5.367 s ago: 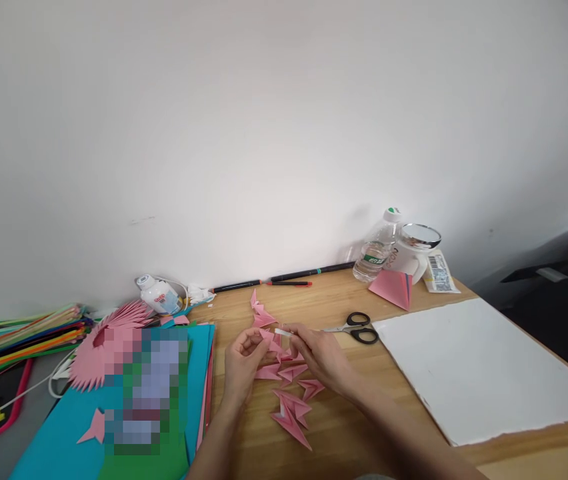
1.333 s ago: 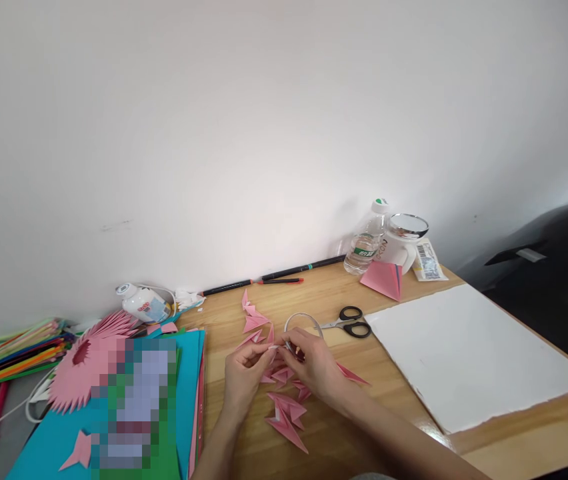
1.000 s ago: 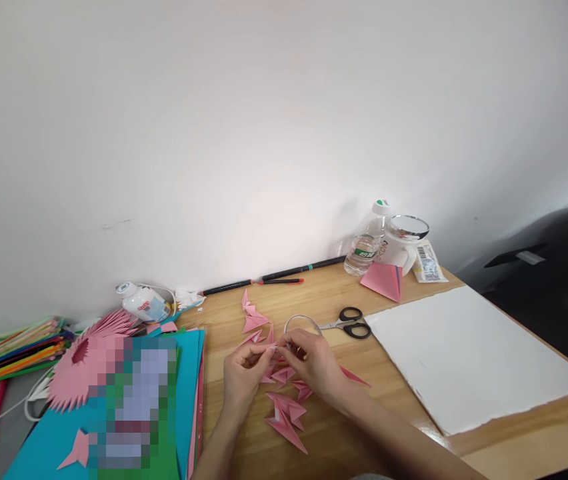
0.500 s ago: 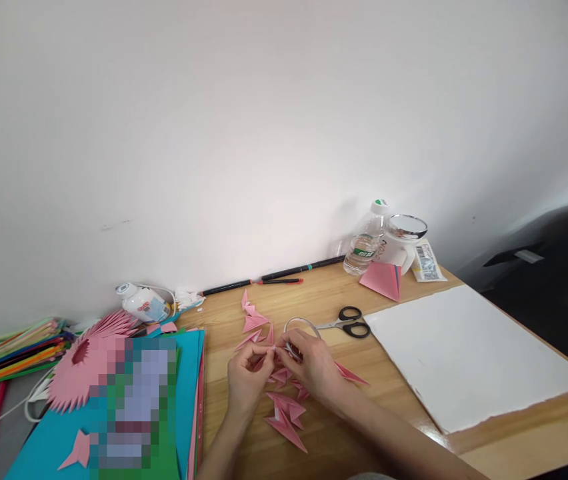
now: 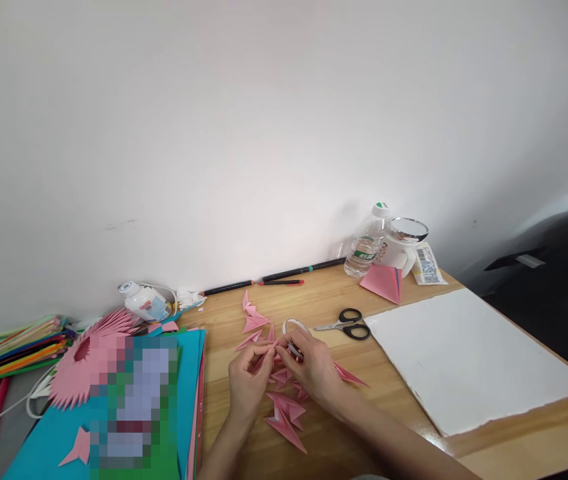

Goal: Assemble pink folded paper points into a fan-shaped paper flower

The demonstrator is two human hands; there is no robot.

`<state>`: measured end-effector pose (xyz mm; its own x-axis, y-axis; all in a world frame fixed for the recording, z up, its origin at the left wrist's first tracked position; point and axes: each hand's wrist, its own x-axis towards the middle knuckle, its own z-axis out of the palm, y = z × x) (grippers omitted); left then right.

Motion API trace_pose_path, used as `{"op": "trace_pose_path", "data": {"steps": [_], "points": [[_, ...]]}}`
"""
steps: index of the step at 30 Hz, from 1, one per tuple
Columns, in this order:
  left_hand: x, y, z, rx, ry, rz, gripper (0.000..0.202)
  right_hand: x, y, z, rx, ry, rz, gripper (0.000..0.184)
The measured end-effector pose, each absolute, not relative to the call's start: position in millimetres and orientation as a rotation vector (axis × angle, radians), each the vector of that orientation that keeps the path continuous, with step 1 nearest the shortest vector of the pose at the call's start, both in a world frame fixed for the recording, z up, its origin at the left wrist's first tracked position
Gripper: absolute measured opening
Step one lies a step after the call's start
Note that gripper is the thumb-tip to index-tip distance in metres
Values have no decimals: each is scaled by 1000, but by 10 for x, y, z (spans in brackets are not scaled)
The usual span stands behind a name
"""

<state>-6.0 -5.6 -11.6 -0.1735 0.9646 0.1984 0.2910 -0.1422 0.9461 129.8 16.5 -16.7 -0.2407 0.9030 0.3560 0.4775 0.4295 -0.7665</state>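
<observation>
Left hand [image 5: 249,378] and right hand [image 5: 317,368], both narrowed to a pinch, hold my pink paper [image 5: 275,344] between them.
It sits over the folded pieces [image 5: 287,425] on the table [image 5: 324,300], a white ring [image 5: 295,321] against my right fingers. On the mug [image 5: 395,255] I read what looks like "CON"; the bottle's [image 5: 364,255] green label and the pill jar's [image 5: 148,304] red print are too small.

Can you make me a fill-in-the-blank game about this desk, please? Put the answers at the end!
1. The left hand and right hand pinch folded paper coloured ____.
2. The scissors have handles coloured ____.
3. The bottle has a label coloured ____.
4. The spiky paper ring lies to the ____ of both hands.

Missing words: pink, black, green, left.
</observation>
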Motion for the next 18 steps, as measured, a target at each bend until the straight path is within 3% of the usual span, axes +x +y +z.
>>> {"op": "trace_pose_path", "data": {"steps": [8, 18], "points": [[-45, -98, -120, 1793, 1546, 1465, 10, 1277, 141, -147, -1201, -1877, 735, 10], [-40, -181, -184, 1875, 1632, 1590, 10, 1204, 116, -127, -1153, -1556, 1115, 12]]}}
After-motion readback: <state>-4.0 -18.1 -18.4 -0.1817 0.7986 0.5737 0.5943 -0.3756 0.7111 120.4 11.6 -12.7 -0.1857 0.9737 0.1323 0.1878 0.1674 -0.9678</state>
